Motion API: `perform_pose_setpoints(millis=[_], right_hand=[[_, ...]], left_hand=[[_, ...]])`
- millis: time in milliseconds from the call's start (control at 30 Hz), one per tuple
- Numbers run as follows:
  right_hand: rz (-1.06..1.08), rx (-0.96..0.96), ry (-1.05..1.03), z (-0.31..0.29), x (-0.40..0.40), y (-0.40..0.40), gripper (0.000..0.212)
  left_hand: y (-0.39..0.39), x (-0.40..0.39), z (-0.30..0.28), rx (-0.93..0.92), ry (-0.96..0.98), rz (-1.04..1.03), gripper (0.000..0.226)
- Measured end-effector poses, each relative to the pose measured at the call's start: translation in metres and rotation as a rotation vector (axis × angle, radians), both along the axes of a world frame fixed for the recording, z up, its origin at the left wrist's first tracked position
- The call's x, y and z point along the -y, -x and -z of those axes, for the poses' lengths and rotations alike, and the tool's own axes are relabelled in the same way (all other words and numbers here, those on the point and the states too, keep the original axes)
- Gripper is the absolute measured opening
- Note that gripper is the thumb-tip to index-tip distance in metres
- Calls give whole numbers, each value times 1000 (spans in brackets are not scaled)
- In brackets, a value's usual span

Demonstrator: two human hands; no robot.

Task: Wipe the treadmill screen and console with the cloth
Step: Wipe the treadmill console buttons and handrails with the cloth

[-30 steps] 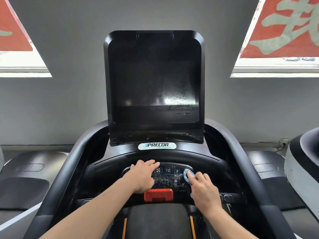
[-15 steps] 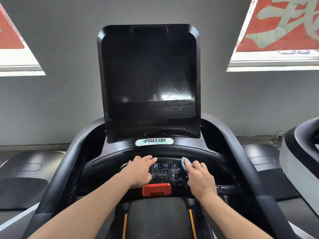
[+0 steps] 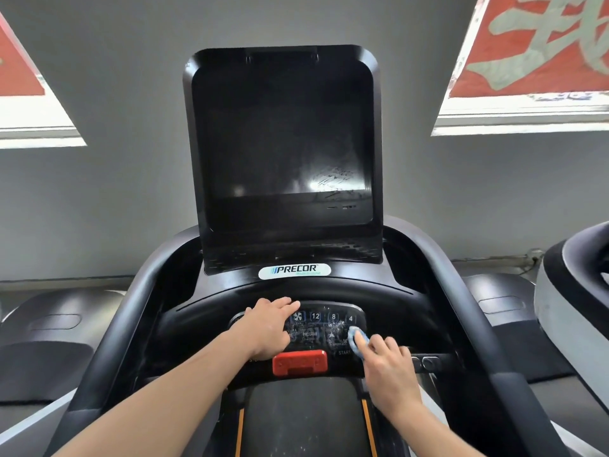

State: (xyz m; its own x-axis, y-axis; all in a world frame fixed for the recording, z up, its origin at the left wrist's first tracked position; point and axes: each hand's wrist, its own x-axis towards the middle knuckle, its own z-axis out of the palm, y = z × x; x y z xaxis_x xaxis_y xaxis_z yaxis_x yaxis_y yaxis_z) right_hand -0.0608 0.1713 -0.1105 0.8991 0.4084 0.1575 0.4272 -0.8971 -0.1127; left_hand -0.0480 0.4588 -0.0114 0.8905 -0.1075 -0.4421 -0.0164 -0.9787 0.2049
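The black treadmill screen (image 3: 283, 143) stands upright, dark, with smudges in a bright reflection at its lower right. Below it lies the console button panel (image 3: 316, 328), wet with droplets, showing a fan icon and the numbers 12, 8 and 4. My left hand (image 3: 267, 328) rests flat on the panel's left side, fingers apart, holding nothing. My right hand (image 3: 385, 364) presses a small wadded blue cloth (image 3: 356, 344) against the panel's right side, just below the 4 and above START. Most of the cloth is hidden under my fingers.
A red stop clip (image 3: 300, 361) sits below the panel between my hands. Curved black handrails (image 3: 131, 311) run down both sides. A PRECOR badge (image 3: 294, 270) sits under the screen. Another machine (image 3: 573, 311) stands at the right. Grey wall behind, with windows on either side.
My right hand with the cloth has slid down and to the right on the panel, uncovering the 4 button. My left hand has stayed in place. The camera view shifted slightly.
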Motion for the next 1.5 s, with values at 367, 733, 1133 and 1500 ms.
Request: perform_pose_setpoints(millis=[367, 733, 1133, 1500], right_hand=[[38, -122, -75, -1, -5, -4, 99], [7, -117, -78, 7, -2, 4, 106], [-42, -156, -90, 28, 8, 23, 111], [-83, -219, -11, 43, 13, 26, 105]], left_hand=[[1, 2, 0, 0, -13, 4, 76], [1, 2, -1, 7, -12, 4, 76], [1, 1, 3, 16, -11, 16, 76], [1, 0, 5, 22, -8, 16, 77]])
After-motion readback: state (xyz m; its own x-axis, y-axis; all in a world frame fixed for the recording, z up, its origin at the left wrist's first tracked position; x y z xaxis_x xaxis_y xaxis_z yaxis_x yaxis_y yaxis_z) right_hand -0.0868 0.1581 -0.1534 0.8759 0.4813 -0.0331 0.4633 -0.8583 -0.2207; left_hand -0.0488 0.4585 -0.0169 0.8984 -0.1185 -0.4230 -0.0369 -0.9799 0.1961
